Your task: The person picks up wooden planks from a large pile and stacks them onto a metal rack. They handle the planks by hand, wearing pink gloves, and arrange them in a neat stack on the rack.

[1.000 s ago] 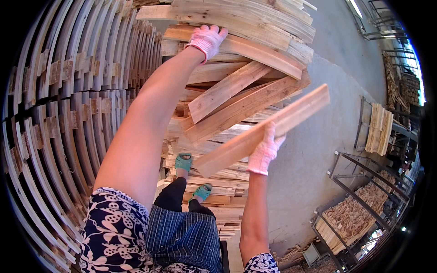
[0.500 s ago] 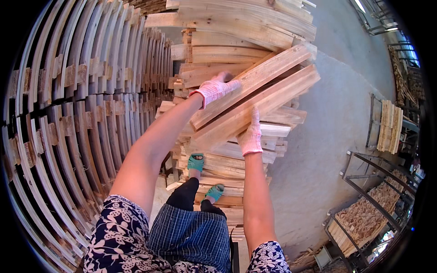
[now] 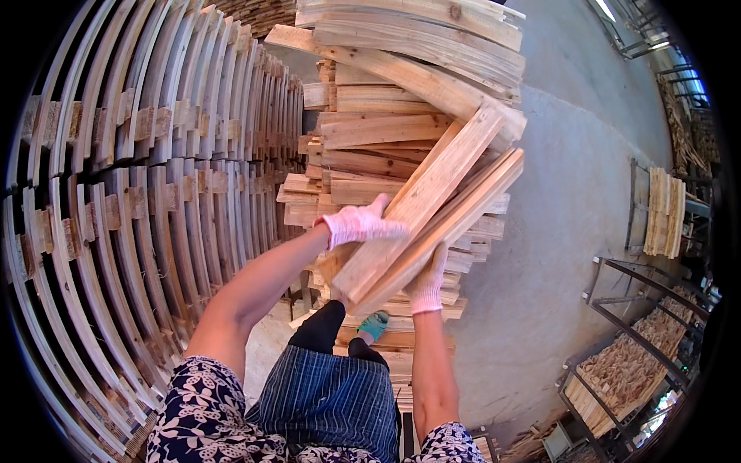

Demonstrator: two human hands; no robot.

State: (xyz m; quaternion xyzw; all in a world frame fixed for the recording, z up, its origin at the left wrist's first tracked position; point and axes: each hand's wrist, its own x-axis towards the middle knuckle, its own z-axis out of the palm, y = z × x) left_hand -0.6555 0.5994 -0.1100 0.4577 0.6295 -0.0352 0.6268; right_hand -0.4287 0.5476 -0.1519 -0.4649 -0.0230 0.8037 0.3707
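Currently both gloved hands carry two long wooden boards (image 3: 432, 208), held tilted in the centre of the frame, low end near the body, high end up and to the right. Left hand (image 3: 356, 225) lies on top of the upper board, fingers curled over its edge. Right hand (image 3: 427, 282) is under the lower board, fingers wrapped up around it. Boards sit right in front of the lumber stack (image 3: 401, 100), upper centre; contact with it can't be told. Rows of stacked pallets (image 3: 139, 193) fill the left side. Concrete floor (image 3: 571, 193) on the right, metal racks (image 3: 641, 339) with wood at lower right.
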